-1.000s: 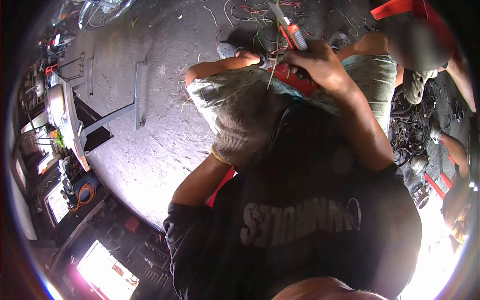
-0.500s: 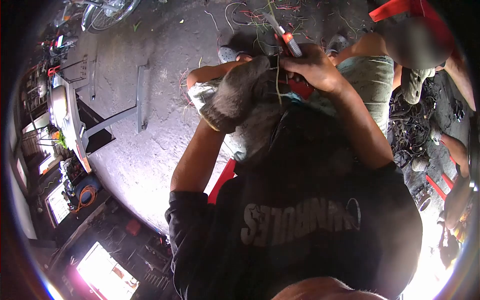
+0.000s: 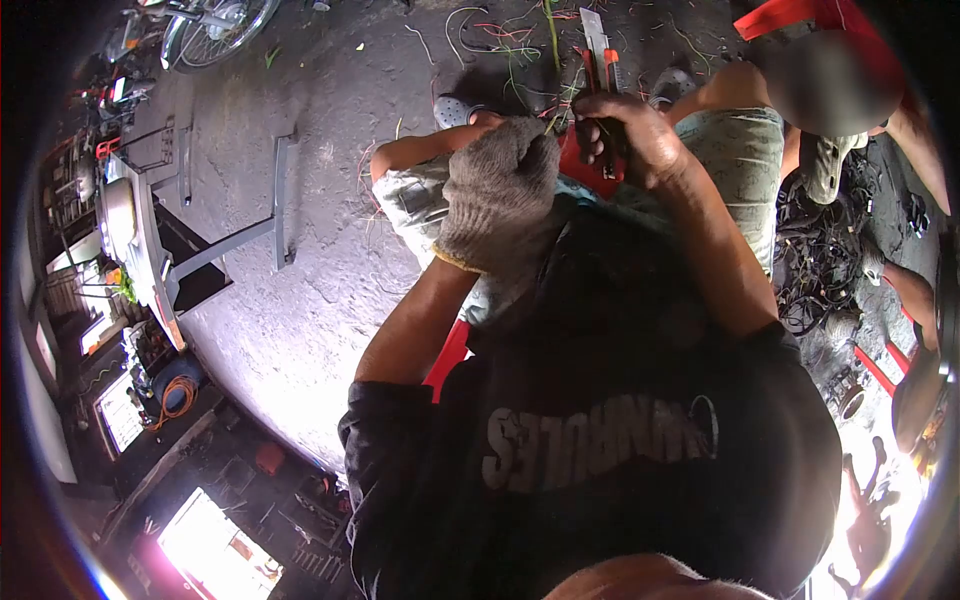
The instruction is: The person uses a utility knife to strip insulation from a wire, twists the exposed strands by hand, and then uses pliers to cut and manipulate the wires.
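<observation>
My left hand [image 3: 500, 190], in a grey knit work glove, is closed on a thin yellow-green wire [image 3: 554, 40] that runs up from the fist over the floor. In my bare right hand [image 3: 640, 140] is a utility knife [image 3: 600, 62] with orange-red parts, its wide blade pointing away from me. The fingers wrap its handle, and the knife stands just right of the wire, seemingly apart from it. Below and between the hands shows a red surface [image 3: 592, 168], partly hidden by my fingers.
Loose wire scraps [image 3: 515, 45] litter the floor ahead. A metal frame [image 3: 278, 200] stands left, with a bicycle wheel [image 3: 225, 35] beyond it. To the right are a tangled wire heap [image 3: 825, 240], another person's gloved hand [image 3: 825, 170] and red stool legs [image 3: 875, 370].
The knife has swung from tilted left to nearly upright, and its blade now points farther away. My gloved left hand has turned and drawn slightly apart from the right.
</observation>
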A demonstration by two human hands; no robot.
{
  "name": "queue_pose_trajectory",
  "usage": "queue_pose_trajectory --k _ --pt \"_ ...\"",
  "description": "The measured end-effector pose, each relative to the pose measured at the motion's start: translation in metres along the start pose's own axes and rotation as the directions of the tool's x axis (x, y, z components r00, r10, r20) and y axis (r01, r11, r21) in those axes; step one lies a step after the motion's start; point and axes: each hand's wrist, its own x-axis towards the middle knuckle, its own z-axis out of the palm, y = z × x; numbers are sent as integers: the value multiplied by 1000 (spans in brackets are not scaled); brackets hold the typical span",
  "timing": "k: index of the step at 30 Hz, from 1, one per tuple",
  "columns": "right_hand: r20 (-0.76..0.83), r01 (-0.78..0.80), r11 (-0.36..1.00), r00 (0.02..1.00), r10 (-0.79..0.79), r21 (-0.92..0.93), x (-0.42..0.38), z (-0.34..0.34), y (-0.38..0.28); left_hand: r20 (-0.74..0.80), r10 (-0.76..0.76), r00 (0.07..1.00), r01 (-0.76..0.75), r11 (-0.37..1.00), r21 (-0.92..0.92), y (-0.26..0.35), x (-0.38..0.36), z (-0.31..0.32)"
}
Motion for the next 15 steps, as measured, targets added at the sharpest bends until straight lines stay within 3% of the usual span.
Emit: queue_pose_trajectory --k 2,3,5,7,9,11,12,15 --pt "-17 14 999 1000 -13 35 -3 0 3 37 -88 995 88 996 -6 5 -1 -6" --pt "-104 12 998 994 -18 -60 -6 -1 1 72 -175 982 176 984 -9 6 -2 -8" --pt "-187 -3 988 982 -26 -153 -11 -7 2 21 -114 993 114 993 21 4 -2 -10" --pt "-122 50 915 987 -108 -401 -19 -27 6 -32 -49 998 51 997 54 1 -2 -11" --pt "-69 59 895 993 -99 -442 -32 -32 12 -102 25 994 -22 999 35 -3 -2 -10" --pt "-55 154 567 941 -335 -809 -48 -28 22 -124 41 991 -36 998 42 -1 -2 -9" --pt "13 174 573 962 -274 -801 -58 -24 20 -146 62 987 -55 997 51 0 -1 -8" --pt "103 268 529 942 -320 -805 -73 -6 11 -88 45 995 -38 996 78 -1 -4 -7"
